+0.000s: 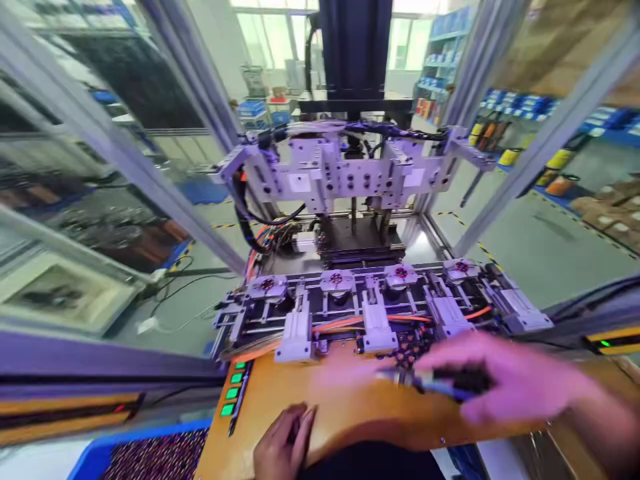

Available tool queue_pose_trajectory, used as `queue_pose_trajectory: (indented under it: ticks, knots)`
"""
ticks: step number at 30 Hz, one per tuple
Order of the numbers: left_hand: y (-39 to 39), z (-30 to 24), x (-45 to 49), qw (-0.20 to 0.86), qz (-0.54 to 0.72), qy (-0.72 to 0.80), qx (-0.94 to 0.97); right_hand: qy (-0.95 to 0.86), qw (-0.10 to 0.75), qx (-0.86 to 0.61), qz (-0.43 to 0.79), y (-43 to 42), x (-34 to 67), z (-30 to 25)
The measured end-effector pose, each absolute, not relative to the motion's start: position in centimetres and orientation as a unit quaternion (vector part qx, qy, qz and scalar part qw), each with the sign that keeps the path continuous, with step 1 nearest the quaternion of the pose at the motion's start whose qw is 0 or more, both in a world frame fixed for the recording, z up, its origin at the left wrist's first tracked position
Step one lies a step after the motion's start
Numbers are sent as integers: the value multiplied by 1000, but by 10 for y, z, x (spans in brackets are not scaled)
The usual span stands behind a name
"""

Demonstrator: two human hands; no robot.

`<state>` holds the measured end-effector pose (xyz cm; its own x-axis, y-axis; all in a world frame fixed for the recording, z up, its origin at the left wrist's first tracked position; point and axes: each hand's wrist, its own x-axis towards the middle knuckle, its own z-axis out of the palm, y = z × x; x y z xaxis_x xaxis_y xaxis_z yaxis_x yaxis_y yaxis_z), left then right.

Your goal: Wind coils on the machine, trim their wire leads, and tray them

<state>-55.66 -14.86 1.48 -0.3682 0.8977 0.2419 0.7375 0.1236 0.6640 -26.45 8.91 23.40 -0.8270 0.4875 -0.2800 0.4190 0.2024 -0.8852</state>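
Note:
My right hand [505, 377], smeared by motion, is over the right part of the orange-brown worktop [345, 407]. Its fingers are round a blue-handled hand tool [440, 387]; the metal end points left, and its exact kind is blurred. Just beyond that metal end lies a cluster of small dark parts [413, 350]. My left hand [284, 440] rests near the worktop's front edge, with thumb and forefinger close together; whatever may be between them is hidden. Behind the worktop, a fixture row carries several round parts with dark red-and-black centres, one of them a round part [336, 279].
A machine head with a white metal plate [350, 177] hangs above the fixture. Green buttons [233, 393] line the worktop's left side beside a dark pen-like stick [240, 400]. At lower left, a blue bin [85, 460] holds many small parts. Aluminium posts [200, 80] frame the station.

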Motion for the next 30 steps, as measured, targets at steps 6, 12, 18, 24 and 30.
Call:
queue_pose_trajectory:
  ticks: [6,12,18,24,30]
  knots:
    - [-132,26,-523,231,340,693,592,-631,38,-331,701,-12,-330,82]
    - [-117,31,-502,269,305,687,602,-722,83,-427,538,-15,-343,28]
    - [-125,48,-510,253,305,691,605,-842,101,-418,327,-18,-318,27]
    - [-121,134,-614,126,298,728,605,-949,103,-202,218,21,-318,133]
    - [-27,201,-700,12,223,724,653,-988,58,-138,48,125,-407,228]
